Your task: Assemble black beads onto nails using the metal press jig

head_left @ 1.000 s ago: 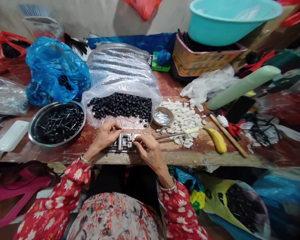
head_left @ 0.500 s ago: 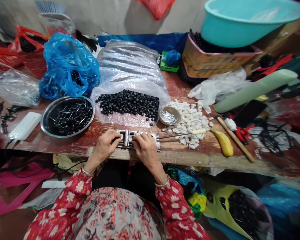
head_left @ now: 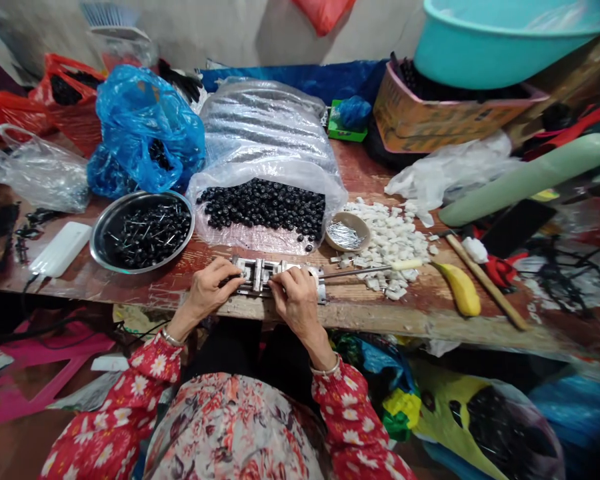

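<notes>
My left hand [head_left: 211, 290] and my right hand [head_left: 297, 297] both grip a small metal jig [head_left: 257, 277] at the table's front edge, their fingertips pressed on its two ends. Part of the jig is hidden under my fingers. Just behind it, a clear plastic bag [head_left: 265, 240] holds a heap of black beads [head_left: 263, 210]. To the left stands a steel bowl [head_left: 96, 235] of black beads on pins. To the right lie a thin metal rod with a cream handle [head_left: 367, 269], a small bowl of pins [head_left: 347, 231] and a pile of white chunks [head_left: 387, 243].
A banana [head_left: 460, 289] and a wooden stick [head_left: 487, 283] lie on the table's right side. A blue plastic bag [head_left: 147, 133] stands at the back left, and a cardboard box [head_left: 460, 110] sits beneath a teal basin [head_left: 510, 47] at the back right.
My left fingers have come down from above the jig onto its end, and both hands now sit closer together. The whole scene has shifted right in view.
</notes>
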Demonstrator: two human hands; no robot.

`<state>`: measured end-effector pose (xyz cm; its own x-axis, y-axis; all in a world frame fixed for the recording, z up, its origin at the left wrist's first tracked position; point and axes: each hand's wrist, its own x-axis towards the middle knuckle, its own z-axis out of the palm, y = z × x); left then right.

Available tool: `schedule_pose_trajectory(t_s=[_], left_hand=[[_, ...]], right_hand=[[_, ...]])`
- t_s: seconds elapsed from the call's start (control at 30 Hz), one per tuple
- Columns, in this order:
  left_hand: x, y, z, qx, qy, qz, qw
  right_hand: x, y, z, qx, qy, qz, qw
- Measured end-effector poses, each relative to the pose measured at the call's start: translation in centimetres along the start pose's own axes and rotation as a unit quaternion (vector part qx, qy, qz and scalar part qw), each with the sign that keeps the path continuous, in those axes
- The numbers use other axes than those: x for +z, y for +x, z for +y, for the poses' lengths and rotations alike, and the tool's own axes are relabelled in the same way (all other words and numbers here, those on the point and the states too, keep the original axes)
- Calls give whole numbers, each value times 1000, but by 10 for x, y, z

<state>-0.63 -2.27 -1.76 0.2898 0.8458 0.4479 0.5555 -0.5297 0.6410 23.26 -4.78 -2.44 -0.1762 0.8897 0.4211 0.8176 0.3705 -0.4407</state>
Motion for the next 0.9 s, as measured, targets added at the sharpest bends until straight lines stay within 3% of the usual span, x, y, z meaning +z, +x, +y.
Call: schedule_pose_trajectory(t_s=[0.13, 0.47, 0.67, 0.9], left_hand=[[5, -1, 3, -1, 18, 6, 1000], [7, -2, 15, 8, 207, -44, 977], [25, -1, 19, -67, 165, 16, 984], [21, -1, 16, -58, 100, 12, 993]], right_hand=[[0, 0, 1, 0, 20, -2, 1000], [3, -3, -8, 20, -31, 4, 999], [8, -2, -12, 22, -75, -5, 997], [2, -3, -9, 22, -33, -23, 999]])
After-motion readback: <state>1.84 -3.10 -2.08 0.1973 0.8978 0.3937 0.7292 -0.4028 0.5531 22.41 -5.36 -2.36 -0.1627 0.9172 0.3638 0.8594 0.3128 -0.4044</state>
